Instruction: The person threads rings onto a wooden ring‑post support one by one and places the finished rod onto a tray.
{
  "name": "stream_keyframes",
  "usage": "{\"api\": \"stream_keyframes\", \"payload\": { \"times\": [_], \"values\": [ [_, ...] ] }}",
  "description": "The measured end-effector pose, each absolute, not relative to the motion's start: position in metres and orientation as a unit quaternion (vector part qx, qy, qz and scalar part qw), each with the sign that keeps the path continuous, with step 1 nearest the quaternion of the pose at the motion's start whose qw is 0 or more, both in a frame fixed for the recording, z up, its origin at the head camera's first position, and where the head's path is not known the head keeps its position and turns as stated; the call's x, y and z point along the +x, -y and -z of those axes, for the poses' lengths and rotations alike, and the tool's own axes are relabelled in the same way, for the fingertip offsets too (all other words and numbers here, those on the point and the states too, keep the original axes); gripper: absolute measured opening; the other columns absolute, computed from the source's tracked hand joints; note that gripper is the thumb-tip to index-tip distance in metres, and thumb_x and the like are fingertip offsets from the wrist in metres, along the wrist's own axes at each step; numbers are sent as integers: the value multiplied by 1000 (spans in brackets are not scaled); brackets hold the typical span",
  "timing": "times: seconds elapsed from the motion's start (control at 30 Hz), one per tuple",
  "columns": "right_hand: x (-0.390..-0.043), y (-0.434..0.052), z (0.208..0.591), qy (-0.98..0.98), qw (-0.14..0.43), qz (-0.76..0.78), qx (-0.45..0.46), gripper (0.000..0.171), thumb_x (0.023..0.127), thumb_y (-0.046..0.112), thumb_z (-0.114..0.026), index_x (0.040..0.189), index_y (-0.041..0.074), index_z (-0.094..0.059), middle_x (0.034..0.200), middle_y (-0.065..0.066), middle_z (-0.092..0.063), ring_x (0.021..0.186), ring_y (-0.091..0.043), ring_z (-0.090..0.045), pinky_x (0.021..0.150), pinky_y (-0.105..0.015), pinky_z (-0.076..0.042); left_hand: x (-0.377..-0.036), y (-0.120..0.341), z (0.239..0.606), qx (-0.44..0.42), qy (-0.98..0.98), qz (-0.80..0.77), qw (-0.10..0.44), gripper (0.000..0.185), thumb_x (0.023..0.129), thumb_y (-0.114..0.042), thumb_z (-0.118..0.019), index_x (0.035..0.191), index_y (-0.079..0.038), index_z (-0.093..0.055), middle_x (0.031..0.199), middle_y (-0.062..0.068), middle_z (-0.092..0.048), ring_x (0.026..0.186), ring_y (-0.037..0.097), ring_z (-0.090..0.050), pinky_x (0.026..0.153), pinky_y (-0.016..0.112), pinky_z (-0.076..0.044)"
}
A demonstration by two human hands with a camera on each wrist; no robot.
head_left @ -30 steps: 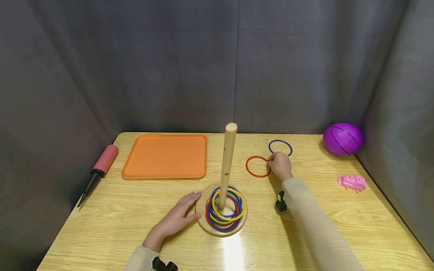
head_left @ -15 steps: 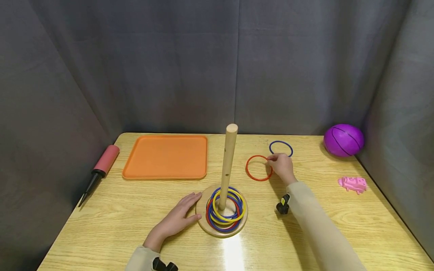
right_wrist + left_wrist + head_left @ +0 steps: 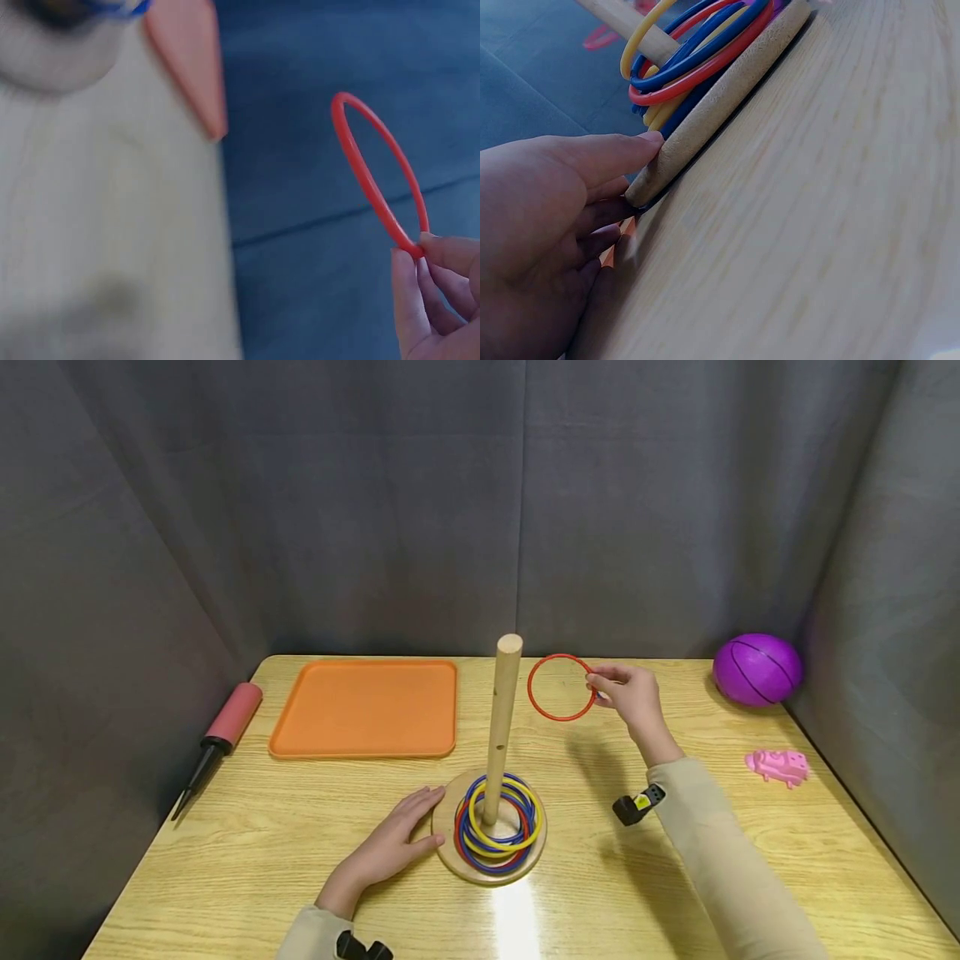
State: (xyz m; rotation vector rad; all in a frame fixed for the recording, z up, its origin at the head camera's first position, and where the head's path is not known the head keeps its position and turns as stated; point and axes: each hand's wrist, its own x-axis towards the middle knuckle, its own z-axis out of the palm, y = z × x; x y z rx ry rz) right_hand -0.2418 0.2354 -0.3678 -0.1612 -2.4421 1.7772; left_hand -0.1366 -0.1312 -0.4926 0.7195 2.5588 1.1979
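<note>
My right hand (image 3: 632, 697) pinches a red ring (image 3: 561, 720) at its right edge, between thumb and fingers. The ring is raised above the table, right of the wooden peg (image 3: 504, 718); the right wrist view shows this red ring (image 3: 362, 169) tilted against the curtain. A bit of a blue ring (image 3: 600, 696) peeks out by the right fingers, the rest hidden behind the hand. My left hand (image 3: 393, 839) lies with extended fingers against the left rim of the round wooden base (image 3: 447, 814). Around the peg's foot several rings (image 3: 705, 67) in red, blue and yellow lie stacked.
An orange tray (image 3: 363, 706) sits at the back left of the table, with a red and black hand pump (image 3: 220, 743) beside it. On the right are a purple ball (image 3: 757, 670) and a pink toy (image 3: 778, 767). Grey curtains (image 3: 375, 510) enclose the table.
My right hand has lifted the red ring off the table and moved it up and slightly left, now covering most of the blue ring. The left hand has stayed at the base.
</note>
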Motion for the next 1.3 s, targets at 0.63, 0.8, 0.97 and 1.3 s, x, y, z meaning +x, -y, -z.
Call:
{"api": "stream_keyframes", "payload": {
  "times": [0.63,0.8,0.97,1.3],
  "values": [
    [-188,-197,256,490,86,-865,67,12,87,-2,-68,91,6,-76,82,-5,-76,71,-10,-71,62,-22,-59,-137,133,493,240,-872,-412,115,71,94,-37,-62,153,-13,-31,160,12,-27,150,35,-18,117,63,-20],
    [-177,-189,245,445,41,-891,81,15,90,-3,-63,91,4,-76,82,-7,-75,70,-12,-71,62,-21,-58,-137,133,494,237,-873,-411,117,71,93,-38,-63,153,-16,-31,160,10,-27,150,33,-17,118,61,-20],
    [-168,-178,241,462,6,-882,95,18,92,-1,-61,91,7,-77,83,-5,-75,73,-10,-70,63,-20,-58,-136,132,494,238,-874,-410,105,70,93,-37,-63,152,-15,-33,159,11,-29,149,34,-20,117,61,-22],
    [-163,-164,264,598,-7,-797,88,24,93,1,-61,89,19,-77,84,5,-75,79,-7,-69,64,-20,-58,-137,132,493,238,-873,-411,112,70,95,-39,-61,153,-14,-32,159,12,-28,149,35,-19,117,62,-19]
  ]
}}
